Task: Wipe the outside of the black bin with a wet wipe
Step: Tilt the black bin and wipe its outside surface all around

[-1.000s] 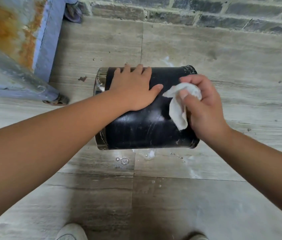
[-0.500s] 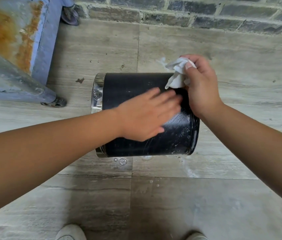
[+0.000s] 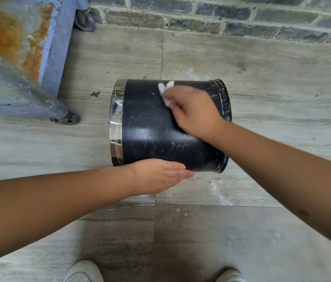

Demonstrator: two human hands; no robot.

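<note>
The black bin (image 3: 152, 131) lies on its side on the tiled floor, its shiny metal band at the left end and its rim at the right. My right hand (image 3: 195, 110) presses a white wet wipe (image 3: 165, 89) against the bin's upper far side; only crumpled ends of the wipe show past my fingers. My left hand (image 3: 158, 176) lies flat with fingers together against the bin's near lower edge, steadying it. The black surface looks wet and streaked.
A rusty blue metal frame (image 3: 24, 64) with a foot (image 3: 65, 119) stands at the left. A brick wall (image 3: 221, 19) runs along the back. Water drops and white smears mark the floor (image 3: 217, 192) near the bin. My white shoes (image 3: 83, 271) show at the bottom edge.
My left hand slid from the top of the bin down to its near lower edge. My right hand moved the wipe from the right rim leftward onto the upper side.
</note>
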